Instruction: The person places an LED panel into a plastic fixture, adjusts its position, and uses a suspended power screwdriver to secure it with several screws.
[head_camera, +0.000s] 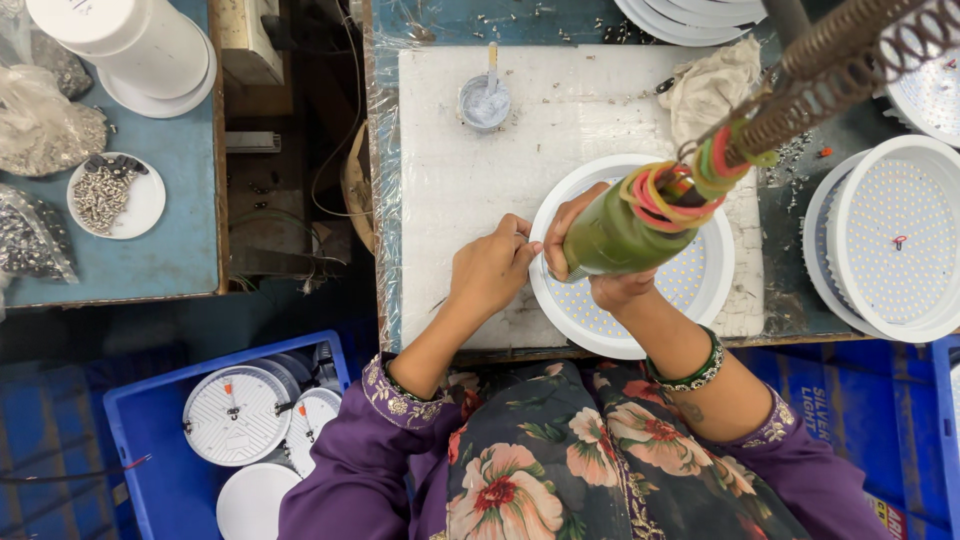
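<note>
At the near middle of the white-covered tabletop (450, 150) lies a round white lamp housing (700, 285), its open face up and its dotted LED board showing. The right hand (600, 255) wraps its fingers around a green powered screwdriver (625, 235), whose long axis runs from far right, where its coiled cable hangs, down toward the near left; its tip lands at the housing's left rim. The left hand (492, 268) sits just to the left of that rim, fingers pinched narrow against the edge right beside the tip, so the left hand is nearer the point of contact while the right carries the tool. Coloured rubber bands ring the screwdriver's upper body.

The bit itself and whatever small part the left fingers pinch are hidden behind the tool and the knuckles; I cannot tell whether a screw is there. The tool also covers much of the housing's centre.
</note>
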